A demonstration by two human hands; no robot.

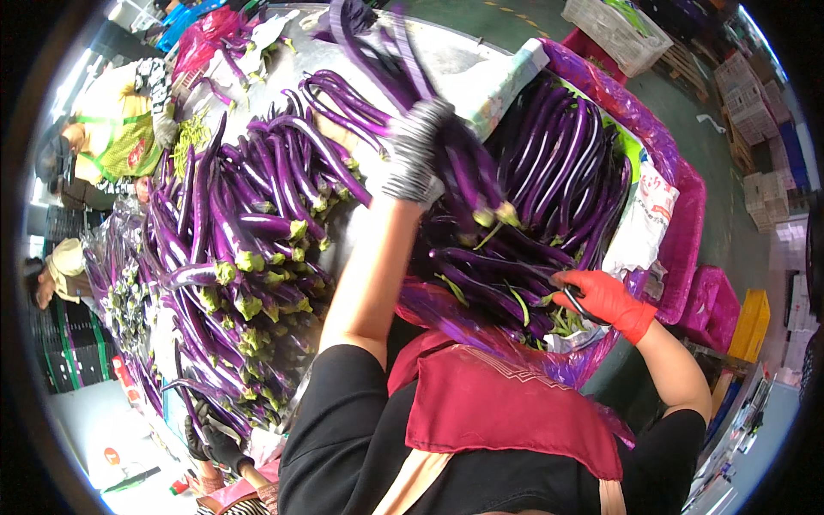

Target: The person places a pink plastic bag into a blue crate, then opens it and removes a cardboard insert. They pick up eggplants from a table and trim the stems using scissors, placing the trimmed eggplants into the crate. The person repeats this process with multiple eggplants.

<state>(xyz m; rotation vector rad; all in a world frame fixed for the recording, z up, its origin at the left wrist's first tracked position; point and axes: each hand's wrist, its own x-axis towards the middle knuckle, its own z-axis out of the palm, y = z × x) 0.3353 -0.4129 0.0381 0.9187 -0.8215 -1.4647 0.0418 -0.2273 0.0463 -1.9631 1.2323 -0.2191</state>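
My left hand (415, 151), in a grey-and-white striped knit glove, grips several long purple eggplants (467, 174). Their green-capped stem ends point down over a crate lined with purple plastic (644, 122), while the other ends stick up, blurred. Beneath them, rows of eggplants (560, 154) fill the crate. My right hand (608, 302) wears a red glove and holds a tool with black looped handles (582, 308), which looks like scissors; its blades are hidden. Loose cut stems (518, 306) lie on the eggplants near it.
A big eggplant pile (238, 212) covers the metal table (444, 35) on my left. One person's gloved hand (165, 129) is beside green stems (192, 135); another's black gloves (219, 441) touch eggplants at lower left. Pink crates (689, 251) and a yellow crate (750, 325) stand at right.
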